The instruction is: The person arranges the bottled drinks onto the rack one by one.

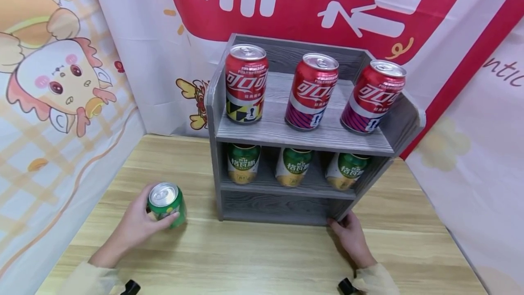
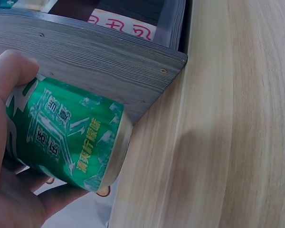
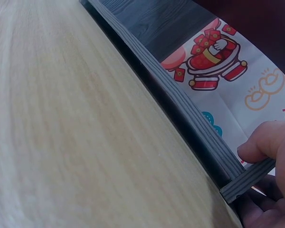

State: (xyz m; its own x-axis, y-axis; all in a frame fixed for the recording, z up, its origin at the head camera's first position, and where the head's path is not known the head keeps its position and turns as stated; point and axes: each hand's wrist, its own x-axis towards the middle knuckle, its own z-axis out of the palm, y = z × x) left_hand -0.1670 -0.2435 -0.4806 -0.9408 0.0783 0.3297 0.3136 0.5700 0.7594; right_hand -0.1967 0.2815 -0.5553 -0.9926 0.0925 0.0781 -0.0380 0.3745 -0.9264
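On the left of the head view, my left hand (image 1: pixel 139 224) grips a green soda can (image 1: pixel 164 197) with a silver lid, thumb on the near side. The left wrist view shows the green soda can (image 2: pixel 66 133) tilted across the picture, fingers wrapped round it; whether it touches the table cannot be told. My right hand (image 1: pixel 354 240) holds the lower front corner of a small grey wooden shelf (image 1: pixel 214 158). In the right wrist view, the thumb (image 3: pixel 261 142) lies inside the side panel (image 3: pixel 249 179), with the other fingers partly hidden outside it.
Red cola cans (image 1: pixel 245 85) stand spaced along the shelf's top tier, the middle and right ones leaning in view. Green-and-gold cans (image 1: pixel 243 165) line the tier below. Printed cloth (image 1: pixel 139 22) hangs behind and beside the light wooden table (image 1: pixel 254 258).
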